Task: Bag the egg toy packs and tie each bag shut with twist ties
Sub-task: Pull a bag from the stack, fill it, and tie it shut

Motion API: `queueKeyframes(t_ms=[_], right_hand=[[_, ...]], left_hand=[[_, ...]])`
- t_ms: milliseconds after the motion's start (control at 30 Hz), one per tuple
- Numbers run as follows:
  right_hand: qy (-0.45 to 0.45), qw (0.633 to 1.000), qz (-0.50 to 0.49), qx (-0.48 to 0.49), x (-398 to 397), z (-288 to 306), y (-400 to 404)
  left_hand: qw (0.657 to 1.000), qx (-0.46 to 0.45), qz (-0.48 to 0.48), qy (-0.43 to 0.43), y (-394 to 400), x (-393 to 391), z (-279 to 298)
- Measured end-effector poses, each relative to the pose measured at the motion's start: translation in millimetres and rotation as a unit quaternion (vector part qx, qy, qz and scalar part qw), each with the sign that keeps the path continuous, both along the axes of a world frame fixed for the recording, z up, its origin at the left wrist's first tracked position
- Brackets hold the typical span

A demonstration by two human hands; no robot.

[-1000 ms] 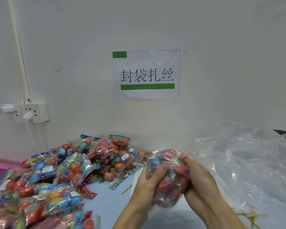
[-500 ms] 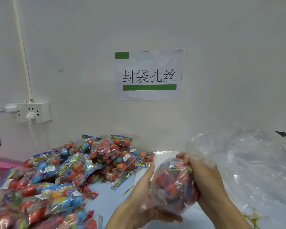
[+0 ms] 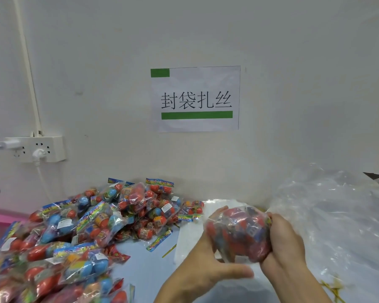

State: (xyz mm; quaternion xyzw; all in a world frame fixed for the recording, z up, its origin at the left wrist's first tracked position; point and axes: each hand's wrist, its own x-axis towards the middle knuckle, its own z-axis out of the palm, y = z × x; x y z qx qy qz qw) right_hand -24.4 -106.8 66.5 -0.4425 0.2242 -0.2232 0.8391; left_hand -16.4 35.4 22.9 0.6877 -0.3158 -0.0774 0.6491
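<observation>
A paper sign [image 3: 195, 98] on the white wall [image 3: 293, 73] read 封袋扎丝, with a small green block at its top left and a green bar under the characters. Small white labels on the loose egg toy packs [image 3: 79, 232] carried print too small to read. The packs lay heaped on the table [image 3: 144, 267] at the left, reaching back to the wall.

The filled bag [image 3: 239, 234] sat between both hands, above the table just right of centre. The left hand [image 3: 206, 267] cupped it from the left and below – fingers spread and loosely bent against the plastic, thumb stretched out underneath. The right hand [image 3: 284, 243] gripped its right side, fingers curled round the bag where the plastic bunched near the neck. A pile of empty clear bags [image 3: 337, 215] lay at the right, yellow twist ties [image 3: 335, 287] showing at its near edge.

Versus half a second earlier – the bag had turned further sideways, neck toward the right hand, and the left thumb had come out under it. The heap and sign were unchanged. A wall socket [image 3: 38, 148] with two white plugs stayed at the left.
</observation>
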Motion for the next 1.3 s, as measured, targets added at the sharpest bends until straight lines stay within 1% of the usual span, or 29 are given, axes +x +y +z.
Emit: queueKeyframes(t_ms=[67,133,233,300,367,500,567,600,700,767,800,833,867,900,933,967,1000,1033,1067,1100,1133,1167,1233,1300], right_hand=[[-0.013,1.0,0.011,-0.013,1.7,-0.5,6.0],[-0.03,0.998,0.01,-0.048,3.4,-2.3,11.3],[-0.051,0.987,0.002,-0.152,1.7,-4.6,17.0],[-0.074,0.971,-0.004,-0.227,-0.9,-3.8,17.0],[-0.104,0.954,-0.018,-0.281,-2.2,-1.9,15.7],[-0.144,0.943,-0.027,-0.297,-5.4,-2.4,14.6],[-0.158,0.939,0.01,-0.307,-8.6,-1.6,16.1],[-0.16,0.934,0.043,-0.316,-10.4,-0.3,16.1],[-0.179,0.901,0.175,-0.354,-18.5,4.1,7.6],[-0.163,0.879,0.277,-0.353,-29.5,17.1,15.2],[-0.151,0.872,0.301,-0.355,-31.2,22.1,23.1],[-0.147,0.865,0.303,-0.371,-39.2,29.9,38.7],[-0.1,0.87,0.243,-0.418,-49.1,42.2,42.1],[-0.075,0.882,0.193,-0.423,-53.6,47.2,40.2],[-0.063,0.905,0.16,-0.388,-50.1,46.9,39.7],[-0.071,0.911,0.17,-0.369,-39.4,35.8,38.1],[-0.078,0.934,0.188,-0.293,-32.0,26.7,35.9],[-0.07,0.96,0.151,-0.226,-23.2,18.4,18.6],[-0.056,0.974,0.1,-0.196,-19.3,16.1,9.7],[-0.045,0.979,0.079,-0.18,-16.2,11.6,3.0],[-0.035,0.985,0.051,-0.159,-15.0,9.3,0.0],[-0.028,0.988,0.036,-0.147,-12.6,6.8,-1.5],[-0.019,0.992,0.013,-0.125,-12.3,6.2,-2.1],[-0.011,0.992,-0.003,-0.122,-13.6,6.2,-1.9]], left_hand=[[0.997,-0.055,0.057,0.019,0.3,2.8,4.0],[0.993,-0.086,0.079,0.032,3.4,7.7,5.0],[0.987,-0.116,0.093,0.059,7.3,12.3,5.9],[0.983,-0.128,0.11,0.077,8.8,14.8,6.1],[0.978,-0.13,0.113,0.114,9.7,15.6,7.4],[0.97,-0.134,0.091,0.179,12.2,14.6,9.3],[0.962,-0.142,0.075,0.221,14.7,14.8,8.9],[0.957,-0.151,0.059,0.239,16.2,15.4,8.8],[0.937,-0.165,0.008,0.309,18.1,17.3,7.2],[0.913,-0.202,-0.067,0.348,16.6,17.9,6.2],[0.903,-0.23,-0.077,0.353,16.5,19.2,5.2],[0.9,-0.248,-0.081,0.35,15.7,21.9,3.5],[0.894,-0.263,-0.093,0.351,14.2,22.7,4.0],[0.896,-0.258,-0.107,0.345,12.9,23.6,3.5],[0.911,-0.226,-0.083,0.335,9.8,24.5,2.6],[0.934,-0.186,-0.035,0.302,6.5,25.2,-0.2],[0.958,-0.128,0.004,0.256,3.5,23.7,-2.4],[0.975,-0.061,0.032,0.21,2.2,22.7,-3.1],[0.986,-0.004,0.071,0.149,3.2,22.9,-5.1],[0.99,0.038,0.098,0.092,4.2,20.1,-5.3],[0.993,0.055,0.096,0.04,5.6,18.5,-7.0],[0.997,0.052,0.063,-0.002,6.6,16.4,-9.8],[0.999,0.041,-0.016,-0.022,4.7,13.1,-13.3],[0.998,0.021,-0.022,-0.051,-1.7,14.1,-12.3]])
